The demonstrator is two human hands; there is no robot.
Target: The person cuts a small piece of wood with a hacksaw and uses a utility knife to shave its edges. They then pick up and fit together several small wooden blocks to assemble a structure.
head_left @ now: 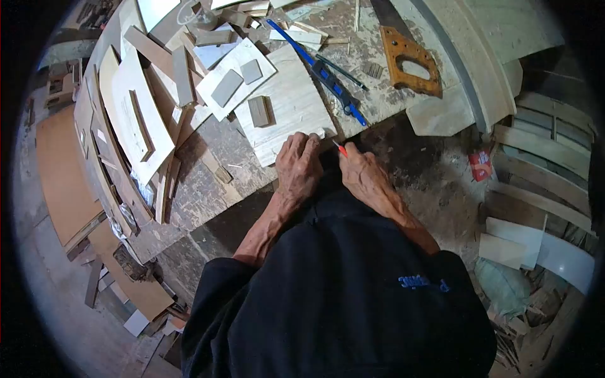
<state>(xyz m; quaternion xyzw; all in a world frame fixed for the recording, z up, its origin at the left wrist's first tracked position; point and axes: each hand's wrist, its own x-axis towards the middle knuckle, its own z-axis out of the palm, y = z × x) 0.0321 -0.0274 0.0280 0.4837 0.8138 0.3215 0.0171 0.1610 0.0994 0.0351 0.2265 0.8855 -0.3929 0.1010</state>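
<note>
My left hand (pixel 299 167) is closed, its curled fingers resting at the front edge of a pale wooden board (pixel 293 104). A small whitish piece (pixel 322 132) shows right at its fingertips; what the fingers grip is hidden. Just to the right, past the board's corner, my right hand (pixel 364 171) is closed around a slim red-handled tool (pixel 342 150) with a thin tip pointing up and left toward the board. On the board lies a small grey-brown block (pixel 259 111). A blue caliper (pixel 324 79) and a thin dark pencil-like stick (pixel 342 71) lie beside the board.
A wooden saw handle (pixel 411 61) lies on the worn workbench (pixel 217 179) at the right. A white panel (pixel 217 94) carrying two grey blocks overlaps the board. Wood strips and panels (pixel 135 113) crowd the left. Planks (pixel 535 189) and a greenish sack (pixel 502 285) stand low right.
</note>
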